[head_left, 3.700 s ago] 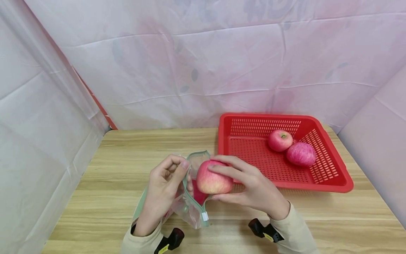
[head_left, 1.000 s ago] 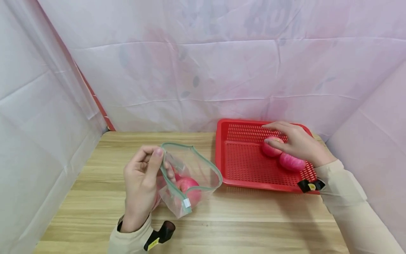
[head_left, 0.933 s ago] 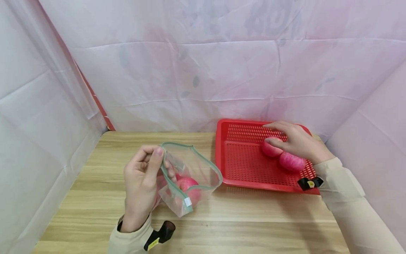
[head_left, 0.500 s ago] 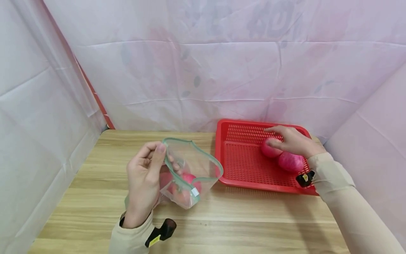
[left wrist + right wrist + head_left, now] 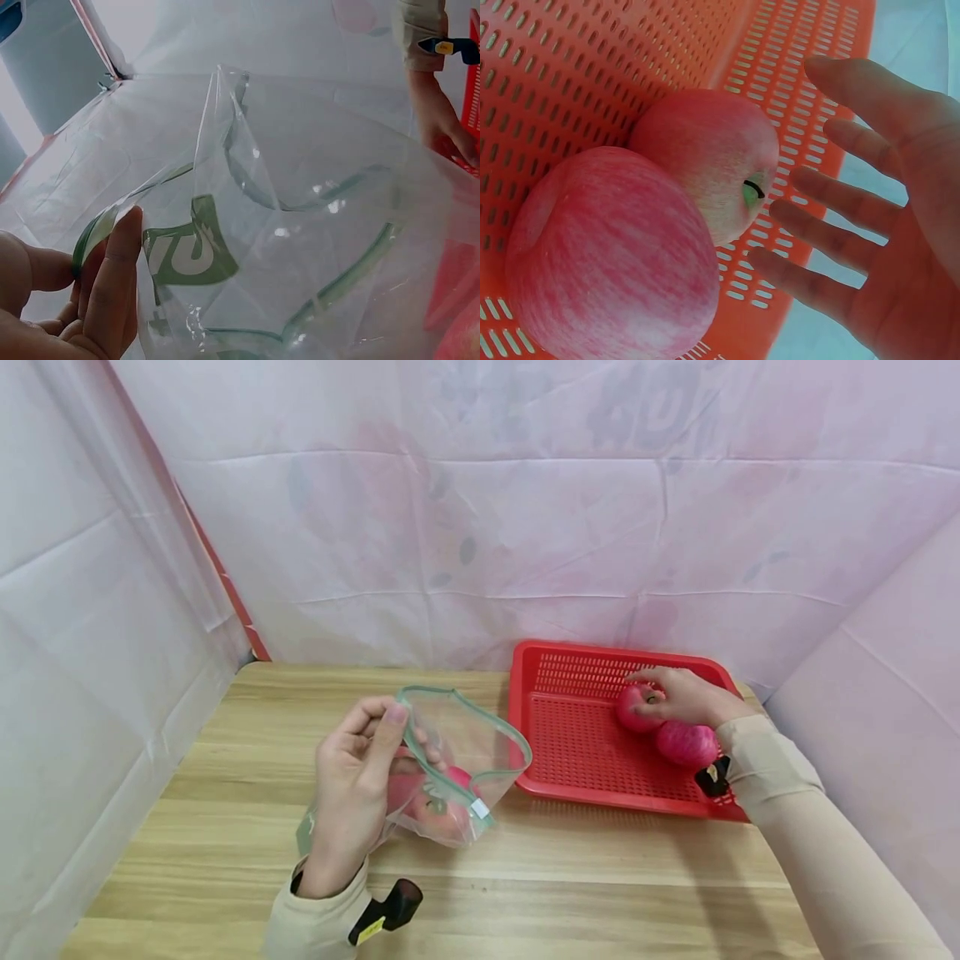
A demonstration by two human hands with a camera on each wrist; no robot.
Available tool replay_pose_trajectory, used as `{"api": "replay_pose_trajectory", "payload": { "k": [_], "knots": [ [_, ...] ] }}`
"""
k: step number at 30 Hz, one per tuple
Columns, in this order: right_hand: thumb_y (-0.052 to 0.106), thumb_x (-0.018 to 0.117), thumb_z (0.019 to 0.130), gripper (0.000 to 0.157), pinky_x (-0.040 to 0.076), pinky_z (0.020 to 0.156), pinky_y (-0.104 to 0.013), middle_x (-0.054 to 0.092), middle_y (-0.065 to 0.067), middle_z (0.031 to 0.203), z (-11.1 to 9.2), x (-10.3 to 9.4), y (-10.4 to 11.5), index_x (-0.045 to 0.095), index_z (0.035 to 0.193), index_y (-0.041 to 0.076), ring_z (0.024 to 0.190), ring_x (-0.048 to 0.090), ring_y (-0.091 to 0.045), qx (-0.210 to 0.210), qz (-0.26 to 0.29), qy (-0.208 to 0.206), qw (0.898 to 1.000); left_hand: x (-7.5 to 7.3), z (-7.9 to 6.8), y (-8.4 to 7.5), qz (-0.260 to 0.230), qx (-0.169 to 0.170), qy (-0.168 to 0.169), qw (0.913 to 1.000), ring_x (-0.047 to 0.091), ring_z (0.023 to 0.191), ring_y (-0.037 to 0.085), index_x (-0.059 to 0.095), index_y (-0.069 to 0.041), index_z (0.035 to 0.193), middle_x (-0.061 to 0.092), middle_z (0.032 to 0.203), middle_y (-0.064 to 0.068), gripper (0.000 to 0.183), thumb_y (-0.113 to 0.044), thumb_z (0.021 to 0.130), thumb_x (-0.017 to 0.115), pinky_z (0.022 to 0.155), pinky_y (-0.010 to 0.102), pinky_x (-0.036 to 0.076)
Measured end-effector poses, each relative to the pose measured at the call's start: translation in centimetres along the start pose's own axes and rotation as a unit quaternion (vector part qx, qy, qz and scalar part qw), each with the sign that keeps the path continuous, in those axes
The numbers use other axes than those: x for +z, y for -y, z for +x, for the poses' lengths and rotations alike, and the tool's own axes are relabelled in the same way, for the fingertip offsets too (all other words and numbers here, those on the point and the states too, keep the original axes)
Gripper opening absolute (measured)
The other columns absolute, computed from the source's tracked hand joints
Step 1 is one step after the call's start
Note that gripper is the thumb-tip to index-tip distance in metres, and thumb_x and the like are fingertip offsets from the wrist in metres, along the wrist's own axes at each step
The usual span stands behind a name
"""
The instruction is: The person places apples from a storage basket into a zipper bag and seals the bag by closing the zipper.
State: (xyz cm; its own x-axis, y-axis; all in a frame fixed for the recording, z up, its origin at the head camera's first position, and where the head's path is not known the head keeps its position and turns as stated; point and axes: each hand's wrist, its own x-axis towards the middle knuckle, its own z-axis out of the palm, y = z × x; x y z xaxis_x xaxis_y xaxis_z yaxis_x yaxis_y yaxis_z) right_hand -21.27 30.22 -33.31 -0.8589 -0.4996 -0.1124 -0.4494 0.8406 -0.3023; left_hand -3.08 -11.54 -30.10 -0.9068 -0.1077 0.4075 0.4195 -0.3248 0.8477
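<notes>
Slantwise, the bag [image 5: 450, 785] opens rightward; left grip [image 5: 358, 768] pinches it; right grip [image 5: 686, 695] is wide near an apple [image 5: 632, 717].

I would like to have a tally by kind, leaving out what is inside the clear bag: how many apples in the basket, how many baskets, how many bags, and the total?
Apples in the basket: 2 (one with stem end showing, one streaked pink)
Red basket: 1
Clear bag with green edge: 1
Total: 4
</notes>
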Motion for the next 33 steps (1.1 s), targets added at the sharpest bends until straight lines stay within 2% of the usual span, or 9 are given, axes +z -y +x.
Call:
{"api": "replay_pose_trajectory", "payload": {
  "k": [4, 7, 10, 15, 18, 24, 33],
  "knots": [
    [0.022, 0.081, 0.088, 0.054, 0.057, 0.083, -0.049, 0.07, -0.018, 0.111, 0.3, 0.3, -0.4, 0.062, 0.131, -0.004, 0.09, 0.067, -0.026, 0.006, 0.003, 0.006, 1.0, 0.0, 0.0, 0.1, -0.013, 0.001, 0.002, 0.9999, 0.07, 0.065, 0.017, 0.058, 0.006, 0.1, 0.068, 0.077, 0.005, 0.013, -0.004, 0.105, 0.054, 0.061, 0.034, 0.064],
    [0.022, 0.081, 0.088, 0.054, 0.056, 0.078, -0.043, 0.07, -0.014, 0.104, 0.5, 0.4, -0.7, 0.062, 0.13, -0.005, 0.085, 0.064, -0.022, 0.007, -0.001, 0.009, 1.0, 0.0, 0.0, 0.2, -0.017, 0.001, 0.002, 0.9999, 0.07, 0.065, 0.017, 0.058, 0.008, 0.1, 0.068, 0.077, 0.005, 0.013, -0.004, 0.105, 0.054, 0.061, 0.034, 0.064],
    [0.022, 0.081, 0.087, 0.053, 0.05, 0.071, -0.036, 0.067, -0.01, 0.094, 0.6, 0.5, -0.8, 0.062, 0.129, -0.005, 0.076, 0.057, -0.017, 0.007, -0.008, 0.013, 1.0, 0.0, 0.0, 0.2, -0.013, -0.002, -0.002, 0.9999, 0.07, 0.065, 0.016, 0.059, 0.007, 0.102, 0.068, 0.078, 0.004, 0.013, -0.004, 0.105, 0.054, 0.061, 0.033, 0.064],
    [0.021, 0.082, 0.087, 0.053, 0.047, 0.071, -0.033, 0.064, -0.007, 0.092, 0.8, 0.7, -1.1, 0.063, 0.13, -0.004, 0.076, 0.053, -0.016, 0.017, -0.01, 0.021, 1.0, 0.0, -0.1, 0.2, -0.006, -0.006, -0.006, 0.9999, 0.07, 0.065, 0.016, 0.06, 0.005, 0.101, 0.067, 0.078, 0.004, 0.011, -0.005, 0.105, 0.055, 0.06, 0.033, 0.064],
    [0.022, 0.082, 0.086, 0.053, 0.05, 0.074, -0.038, 0.065, -0.011, 0.098, 0.9, 0.9, -1.3, 0.063, 0.129, -0.004, 0.081, 0.056, -0.02, 0.019, -0.012, 0.022, 1.0, -0.1, -0.1, 0.3, -0.005, -0.005, -0.005, 1.0, 0.07, 0.065, 0.016, 0.059, 0.007, 0.1, 0.068, 0.077, 0.004, 0.013, -0.005, 0.105, 0.055, 0.06, 0.033, 0.064],
    [0.024, 0.084, 0.084, 0.055, 0.053, 0.087, -0.057, 0.062, -0.024, 0.114, 0.8, 1.5, -1.6, 0.064, 0.127, -0.003, 0.097, 0.06, -0.035, 0.022, -0.023, 0.014, 0.999, -0.2, -0.1, 0.4, -0.006, -0.001, -0.001, 1.0, 0.07, 0.065, 0.016, 0.056, 0.012, 0.101, 0.068, 0.078, 0.004, 0.017, -0.004, 0.105, 0.054, 0.059, 0.033, 0.063],
    [0.024, 0.086, 0.08, 0.061, 0.051, 0.091, -0.063, 0.056, -0.03, 0.121, 1.0, 2.3, -1.7, 0.062, 0.131, 0.001, 0.106, 0.058, -0.043, 0.036, -0.026, 0.007, 0.999, -0.4, -0.3, 0.5, -0.014, -0.002, -0.002, 0.9999, 0.07, 0.065, 0.016, 0.058, 0.01, 0.101, 0.068, 0.078, 0.004, 0.015, -0.004, 0.105, 0.054, 0.058, 0.031, 0.063]
  ]
}}
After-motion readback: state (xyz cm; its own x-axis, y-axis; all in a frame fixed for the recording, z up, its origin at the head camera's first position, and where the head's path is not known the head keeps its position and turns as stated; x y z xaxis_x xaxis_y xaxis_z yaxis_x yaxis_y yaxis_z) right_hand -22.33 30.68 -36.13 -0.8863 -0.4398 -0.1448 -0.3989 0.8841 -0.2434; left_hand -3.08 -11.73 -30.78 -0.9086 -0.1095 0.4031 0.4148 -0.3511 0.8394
